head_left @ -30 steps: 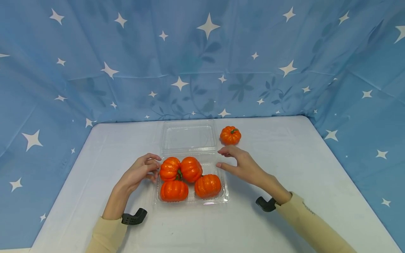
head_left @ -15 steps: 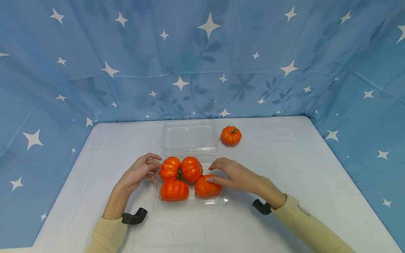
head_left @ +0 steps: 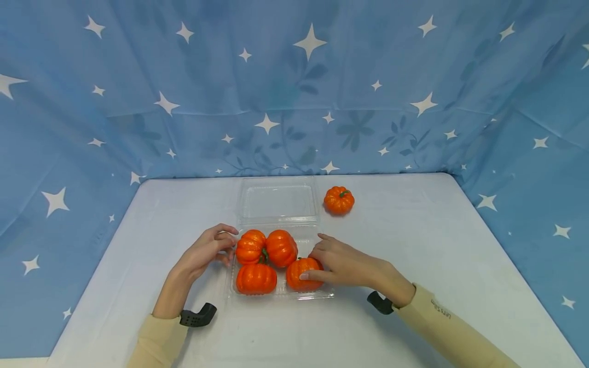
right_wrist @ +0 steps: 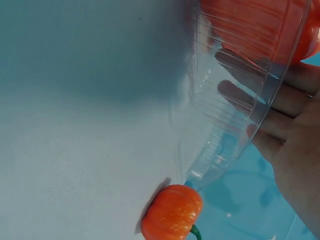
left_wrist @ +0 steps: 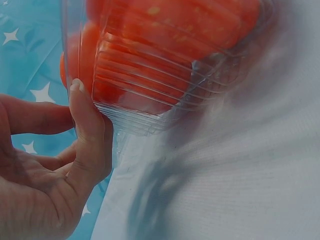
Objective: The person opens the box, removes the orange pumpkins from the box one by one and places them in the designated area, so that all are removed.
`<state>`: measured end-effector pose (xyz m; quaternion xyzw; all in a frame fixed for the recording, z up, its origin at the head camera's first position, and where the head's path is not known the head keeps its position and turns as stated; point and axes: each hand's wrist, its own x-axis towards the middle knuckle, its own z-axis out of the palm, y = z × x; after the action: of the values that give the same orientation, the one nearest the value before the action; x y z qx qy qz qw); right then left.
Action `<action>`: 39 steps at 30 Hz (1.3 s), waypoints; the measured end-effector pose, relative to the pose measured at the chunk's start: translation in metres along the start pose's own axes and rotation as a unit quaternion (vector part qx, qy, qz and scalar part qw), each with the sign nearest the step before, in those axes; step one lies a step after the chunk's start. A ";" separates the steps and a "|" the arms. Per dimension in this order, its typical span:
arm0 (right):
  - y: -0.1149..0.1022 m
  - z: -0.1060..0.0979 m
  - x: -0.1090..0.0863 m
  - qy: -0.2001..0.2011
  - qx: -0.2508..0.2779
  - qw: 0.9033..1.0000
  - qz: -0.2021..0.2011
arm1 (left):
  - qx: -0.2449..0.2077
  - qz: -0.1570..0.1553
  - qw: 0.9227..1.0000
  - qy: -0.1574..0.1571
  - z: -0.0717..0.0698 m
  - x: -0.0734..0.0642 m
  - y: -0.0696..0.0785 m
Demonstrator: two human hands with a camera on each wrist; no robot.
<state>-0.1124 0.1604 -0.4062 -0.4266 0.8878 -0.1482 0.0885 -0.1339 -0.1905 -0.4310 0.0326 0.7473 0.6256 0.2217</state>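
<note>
An open clear plastic clamshell container (head_left: 306,236) holds several orange toy pumpkins. Its left edge is pinched by my left hand (head_left: 207,250); in the left wrist view the thumb (left_wrist: 89,117) presses the ribbed wall. Over the container's right side, my right hand (head_left: 342,266) grips the front-right pumpkin (head_left: 296,270), thumb in front and fingers behind. In the right wrist view, those fingers (right_wrist: 237,95) show through the clear wall, reaching down inside. Two pumpkins sit at the back left, and another pumpkin (head_left: 256,279) lies at the front left.
The container's clear lid (head_left: 278,202) lies flat behind it. One loose pumpkin (head_left: 339,200) with a green stem stands right of the lid, on the white table (head_left: 414,220). A blue star-patterned curtain (head_left: 221,82) encloses the back and sides.
My right hand has moved left and down from beside the loose pumpkin into the container, taking hold of the front-right pumpkin. My left hand stays at the container's left edge.
</note>
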 end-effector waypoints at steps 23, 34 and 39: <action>-0.003 -0.017 -0.015 0.045 0.138 0.988 0.050 | -0.005 0.003 1.000 0.003 0.001 0.000 -0.003; 0.017 -0.028 -0.031 0.101 0.242 0.960 0.103 | -0.001 -0.003 1.000 0.006 0.001 0.000 -0.005; 0.027 -0.030 -0.038 0.122 0.242 0.958 0.097 | 0.003 -0.003 1.000 0.006 0.001 0.001 -0.002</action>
<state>-0.1176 0.2119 -0.3856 -0.2832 0.8665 -0.4003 0.0938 -0.1339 -0.1902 -0.4336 0.0276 0.7507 0.6227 0.2189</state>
